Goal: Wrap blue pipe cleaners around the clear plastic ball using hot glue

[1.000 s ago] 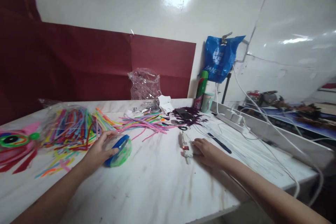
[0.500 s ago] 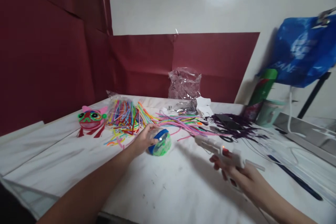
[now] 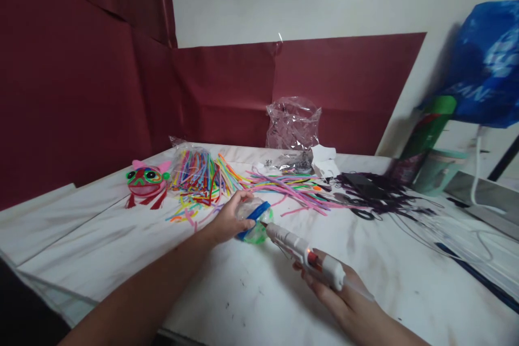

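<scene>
**As the left hand [image 3: 231,220] steadied the banded ball [image 3: 256,232], the glue gun [image 3: 290,241] came up to its side**

While the view took in most of the white tabletop [image 3: 203,292], the ball sat at its middle, low over the surface; whether it rested there, could not tell. Left hand: thumb and fingers pinched around the ball's left side, thumb by the blue band [image 3: 260,211]. Right hand [image 3: 334,294]: fingers wrapped around the gun's body, to the right of the ball. Nozzle aimed at the ball just beside the band; contact with it, or any fresh glue, too small to make out. Trigger finger unclear.

Progress, as judged: ball partly covered. Band on, green patches on the lower right; the rest of the shell looked clear and bare. Left of the ball, a pink figure [image 3: 146,191] with eyes and ears looked fully dressed by comparison. Behind the ball and to its left, bundled coloured strips [image 3: 197,173]; behind and to its right, loose ones [image 3: 292,189], mostly pink.

Change: a second earlier the gun lay on the tabletop, right of the ball, under the right hand. Half a second earlier it was lifted but well apart from the ball. By this frame that gap had closed; the left hand's pinch looked unchanged.
</scene>
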`<state>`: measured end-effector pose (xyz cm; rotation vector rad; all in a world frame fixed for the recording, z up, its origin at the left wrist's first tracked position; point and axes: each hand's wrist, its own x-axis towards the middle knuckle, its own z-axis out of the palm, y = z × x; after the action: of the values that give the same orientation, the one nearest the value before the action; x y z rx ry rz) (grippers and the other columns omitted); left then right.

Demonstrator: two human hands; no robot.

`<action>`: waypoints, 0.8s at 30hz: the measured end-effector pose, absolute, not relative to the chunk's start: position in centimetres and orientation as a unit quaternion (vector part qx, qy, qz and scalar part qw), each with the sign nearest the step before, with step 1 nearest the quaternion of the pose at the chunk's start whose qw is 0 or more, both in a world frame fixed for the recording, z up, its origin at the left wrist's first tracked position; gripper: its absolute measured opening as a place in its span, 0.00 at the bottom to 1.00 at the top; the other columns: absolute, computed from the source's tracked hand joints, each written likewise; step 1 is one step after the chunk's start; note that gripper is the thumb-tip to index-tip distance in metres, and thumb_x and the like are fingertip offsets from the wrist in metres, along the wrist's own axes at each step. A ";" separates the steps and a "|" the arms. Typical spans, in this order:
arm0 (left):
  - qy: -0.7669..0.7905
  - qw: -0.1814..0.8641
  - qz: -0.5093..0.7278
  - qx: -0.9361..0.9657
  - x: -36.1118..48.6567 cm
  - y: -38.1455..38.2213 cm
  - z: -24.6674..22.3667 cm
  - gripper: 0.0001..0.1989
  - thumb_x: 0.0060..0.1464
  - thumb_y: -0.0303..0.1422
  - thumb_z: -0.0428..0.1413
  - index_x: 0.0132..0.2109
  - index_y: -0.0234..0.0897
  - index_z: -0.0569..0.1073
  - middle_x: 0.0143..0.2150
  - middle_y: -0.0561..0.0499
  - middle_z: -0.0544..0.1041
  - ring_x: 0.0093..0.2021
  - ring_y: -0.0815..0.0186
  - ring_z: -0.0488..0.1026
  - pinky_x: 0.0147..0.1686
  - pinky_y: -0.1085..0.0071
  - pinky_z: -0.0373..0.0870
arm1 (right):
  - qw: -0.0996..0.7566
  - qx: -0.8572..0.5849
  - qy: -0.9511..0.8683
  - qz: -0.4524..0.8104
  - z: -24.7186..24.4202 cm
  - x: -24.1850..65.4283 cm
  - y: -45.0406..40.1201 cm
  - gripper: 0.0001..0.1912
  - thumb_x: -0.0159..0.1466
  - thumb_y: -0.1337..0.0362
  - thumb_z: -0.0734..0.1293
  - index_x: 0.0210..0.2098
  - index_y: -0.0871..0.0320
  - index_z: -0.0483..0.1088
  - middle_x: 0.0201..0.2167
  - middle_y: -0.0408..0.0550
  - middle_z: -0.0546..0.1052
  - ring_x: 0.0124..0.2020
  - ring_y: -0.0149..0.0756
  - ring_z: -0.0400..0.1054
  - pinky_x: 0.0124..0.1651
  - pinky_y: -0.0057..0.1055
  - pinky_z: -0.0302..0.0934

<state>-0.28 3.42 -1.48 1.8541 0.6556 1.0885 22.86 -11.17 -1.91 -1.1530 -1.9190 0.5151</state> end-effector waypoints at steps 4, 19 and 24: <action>0.274 0.424 0.420 0.754 -0.2 3.0 -1.0 0.30 0.38 0.40 0.63 0.49 0.38 0.63 0.46 0.47 0.68 0.46 0.56 0.66 0.45 0.63 0.60 | 0.409 -0.453 -0.765 0.205 -2.4 22.7 -11.0 0.07 0.63 0.62 0.59 0.34 0.57 0.67 0.30 0.49 0.78 0.32 0.39 0.73 0.31 0.27 0.67; 0.296 0.396 0.409 0.767 -0.3 3.0 -1.2 0.29 0.38 0.34 0.61 0.50 0.40 0.63 0.48 0.48 0.66 0.48 0.55 0.64 0.47 0.62 0.59 | 0.417 -0.473 -0.754 0.184 -2.1 22.5 -11.2 0.10 0.63 0.61 0.58 0.30 0.57 0.66 0.26 0.48 0.77 0.27 0.36 0.72 0.28 0.25 0.65; 0.293 0.385 0.411 0.773 -0.3 3.1 -1.4 0.29 0.38 0.35 0.61 0.50 0.40 0.63 0.48 0.48 0.66 0.49 0.55 0.64 0.48 0.62 0.59 | 0.425 -0.473 -0.748 0.190 -2.4 22.5 -11.2 0.08 0.62 0.61 0.60 0.32 0.56 0.68 0.26 0.46 0.76 0.27 0.36 0.72 0.29 0.25 0.66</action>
<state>-0.30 3.14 -1.35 1.9693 0.7475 1.0465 22.49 -11.19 -2.39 -1.1825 -1.8711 0.4742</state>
